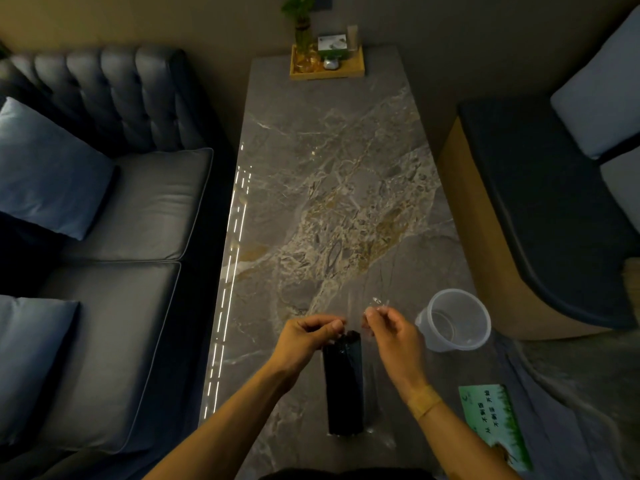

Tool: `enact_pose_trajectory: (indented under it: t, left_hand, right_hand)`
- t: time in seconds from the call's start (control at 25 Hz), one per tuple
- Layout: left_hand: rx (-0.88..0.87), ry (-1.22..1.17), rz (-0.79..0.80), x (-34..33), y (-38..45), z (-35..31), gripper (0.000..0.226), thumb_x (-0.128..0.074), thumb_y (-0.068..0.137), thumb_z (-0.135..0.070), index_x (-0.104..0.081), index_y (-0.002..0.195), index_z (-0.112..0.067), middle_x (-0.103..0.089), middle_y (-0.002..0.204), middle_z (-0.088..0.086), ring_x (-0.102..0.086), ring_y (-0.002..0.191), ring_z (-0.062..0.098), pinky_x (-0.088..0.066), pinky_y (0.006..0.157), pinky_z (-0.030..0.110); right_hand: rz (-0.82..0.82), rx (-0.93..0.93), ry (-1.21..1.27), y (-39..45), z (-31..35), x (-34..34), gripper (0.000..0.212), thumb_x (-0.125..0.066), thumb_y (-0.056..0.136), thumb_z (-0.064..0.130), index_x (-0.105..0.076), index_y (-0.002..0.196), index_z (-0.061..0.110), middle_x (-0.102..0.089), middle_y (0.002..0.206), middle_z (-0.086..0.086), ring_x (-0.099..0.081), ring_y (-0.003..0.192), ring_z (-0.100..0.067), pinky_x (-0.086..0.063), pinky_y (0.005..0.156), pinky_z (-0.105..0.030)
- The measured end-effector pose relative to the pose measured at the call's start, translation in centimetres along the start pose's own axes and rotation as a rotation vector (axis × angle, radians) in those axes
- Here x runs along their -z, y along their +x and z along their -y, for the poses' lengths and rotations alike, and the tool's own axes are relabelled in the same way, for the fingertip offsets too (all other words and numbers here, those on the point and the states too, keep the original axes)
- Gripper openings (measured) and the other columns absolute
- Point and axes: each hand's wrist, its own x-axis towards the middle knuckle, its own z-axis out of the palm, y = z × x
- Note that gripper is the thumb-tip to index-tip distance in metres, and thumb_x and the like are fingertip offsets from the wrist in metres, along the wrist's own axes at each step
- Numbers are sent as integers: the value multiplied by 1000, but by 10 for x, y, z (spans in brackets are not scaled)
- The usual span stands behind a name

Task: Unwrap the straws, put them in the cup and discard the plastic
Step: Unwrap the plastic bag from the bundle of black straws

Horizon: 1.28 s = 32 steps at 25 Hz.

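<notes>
A bundle of black straws [344,386] in clear plastic wrap lies lengthwise on the marble table [329,188], near its front edge. My left hand [308,337] pinches the wrap at the bundle's far end. My right hand [391,336] pinches the other side of the clear plastic wrap [375,304], pulled up and to the right, apart from the left hand. A clear plastic cup [453,320] stands upright to the right of my right hand, with nothing in it.
A green printed card [493,422] lies at the table's front right corner. A wooden tray [327,62] with a plant and small items sits at the far end. A grey sofa [114,216] runs along the left, a dark bench [540,209] on the right.
</notes>
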Motion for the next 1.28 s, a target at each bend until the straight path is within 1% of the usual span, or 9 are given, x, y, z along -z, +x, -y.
enact_pose_trajectory:
  t: [0.08, 0.2, 0.28, 0.44, 0.56, 0.96, 1.08, 1.2, 1.28]
  left_hand:
    - [-13, 11, 8, 3, 0, -2, 23, -75, 71, -35, -81, 89, -22, -76, 78, -1, -66, 74, 8, -53, 68, 18]
    - [-5, -23, -12, 7, 1, -5, 24, -75, 71, -36, -80, 90, -21, -75, 78, -1, -65, 74, 11, -52, 68, 21]
    - [-5, -51, -29, 12, 1, -8, 24, -74, 72, -36, -80, 90, -20, -74, 77, -1, -65, 72, 10, -51, 67, 22]
    - [-12, -63, -135, 15, 2, -17, 9, -71, 83, -25, -79, 82, -20, -73, 72, -1, -64, 67, 12, -52, 64, 23]
    - [-18, -65, -199, 13, 3, -23, 12, -69, 87, -19, -77, 78, -19, -71, 69, -1, -62, 65, 11, -49, 64, 25]
    - [-184, 57, -4, 14, -1, -56, 12, -67, 90, -22, -77, 84, -26, -72, 74, -9, -63, 73, 5, -51, 68, 16]
    - [-256, 121, -124, 7, -7, -68, 9, -68, 90, -20, -74, 94, -25, -71, 90, -7, -64, 85, 8, -51, 71, 16]
    - [-367, 336, -285, 5, -30, -67, 41, -67, 89, -28, -53, 127, -34, -50, 118, -16, -56, 101, 2, -53, 78, 16]
    - [-475, 356, -229, 5, -52, -63, 43, -68, 87, -32, -49, 124, -45, -50, 117, -21, -56, 101, -2, -53, 76, 12]
  right_hand:
    - [8, 48, -53, 2, 3, 6, 11, -65, 88, 28, -67, 78, 25, -72, 77, 6, -65, 73, 1, -48, 62, -10]
    - [40, 35, 4, 4, 9, 17, 10, -62, 90, 24, -68, 83, 27, -76, 79, 4, -71, 77, -9, -56, 69, -25]
    - [84, -10, 86, 3, 14, 27, 12, -59, 92, 22, -70, 88, 24, -78, 81, 2, -74, 75, -17, -59, 65, -32]
    - [157, -92, 172, -2, 24, 39, 12, -61, 91, 17, -72, 94, 13, -78, 82, -6, -75, 73, -24, -59, 60, -30]
    - [187, -124, 181, -7, 30, 44, 11, -63, 88, 10, -72, 94, 6, -78, 82, -10, -74, 73, -22, -58, 59, -28]
    - [304, 100, -62, -25, 80, 50, 8, -68, 86, 18, -75, 87, 16, -77, 81, -6, -74, 72, -21, -56, 55, -24]
    - [241, 109, -33, -40, 87, 36, 8, -68, 86, 17, -76, 84, 15, -77, 79, -7, -73, 69, -21, -56, 52, -27]
    - [145, 119, -48, -56, 87, 18, 9, -67, 87, 17, -76, 86, 17, -77, 80, -4, -72, 73, -20, -59, 58, -34]
    - [90, 129, -48, -67, 88, 6, 9, -67, 86, 15, -75, 89, 16, -77, 81, -4, -72, 76, -19, -61, 64, -36]
